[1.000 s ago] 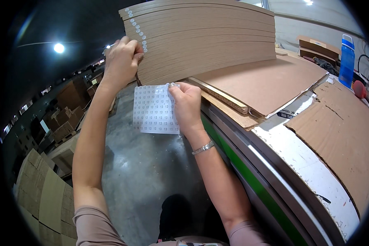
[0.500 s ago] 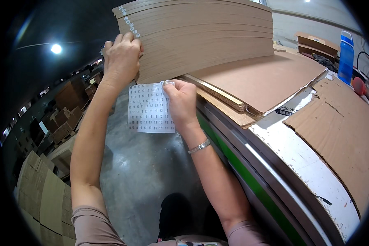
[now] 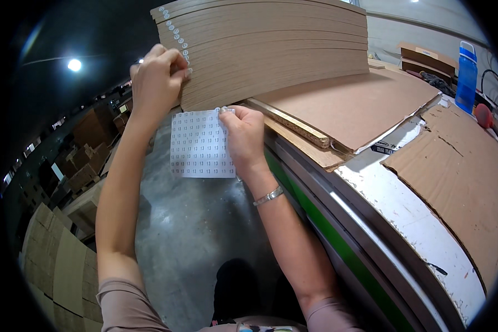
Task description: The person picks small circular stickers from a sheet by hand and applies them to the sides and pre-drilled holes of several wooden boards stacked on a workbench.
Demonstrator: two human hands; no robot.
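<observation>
A tall stack of wood-grain boards [image 3: 271,50] stands on the bench, with a slanting column of small round white stickers [image 3: 176,36] along its left end. My left hand [image 3: 156,83] is at that end, just below the column, its thumb and forefinger closed together against the board edges. A small pale spot shows at the fingertips; whether it is a sticker or a nail I cannot tell. My right hand [image 3: 244,133] pinches the upper right corner of a white sheet of printed round stickers [image 3: 200,145], which hangs in front of the stack's lower corner.
A brown panel [image 3: 343,108] and a narrow chipboard strip [image 3: 293,126] lie beside the stack. Torn cardboard [image 3: 454,177] covers part of the white bench top at right. A blue bottle [image 3: 466,77] and an open carton [image 3: 428,62] stand behind. More stacked boards [image 3: 66,254] are at lower left.
My left hand has shifted slightly down and left along the stack's end, uncovering more stickers at the bottom of the column. My right hand and the sheet have barely moved.
</observation>
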